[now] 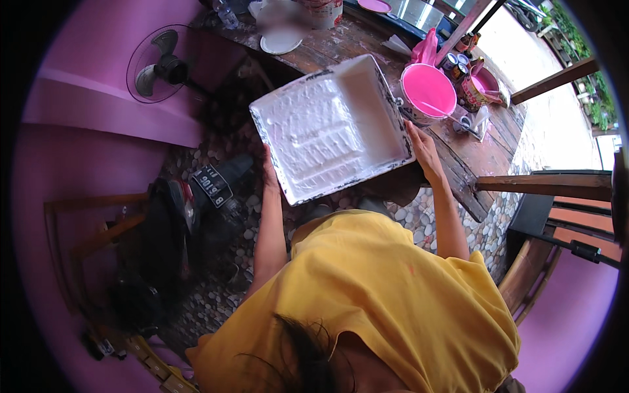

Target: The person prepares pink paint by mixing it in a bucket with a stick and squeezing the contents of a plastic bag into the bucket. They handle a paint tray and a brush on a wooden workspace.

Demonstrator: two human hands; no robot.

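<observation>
Between both hands I hold a paint tray (314, 131), its ribbed slope coated in wet-looking whitish paint and its deep well on the right. Dark chips mark its rim. My left hand (269, 169) grips the left side, with most of its fingers hidden behind the tray. On the right side, my right hand (424, 152) is wrapped round the edge near the well's corner. The tray is tilted, partly over the front of the wooden table (327, 49). Just beyond my right hand stands a bucket of bright pink paint (428, 90) with a stick lying across it.
A second pink paint bucket (481, 85) and several small cans (452, 62) stand farther right. A white lid (282, 42) lies at the table's far left. A fan (171, 69) is by the purple wall. A motorbike (180, 203) stands on the pebbled floor at left.
</observation>
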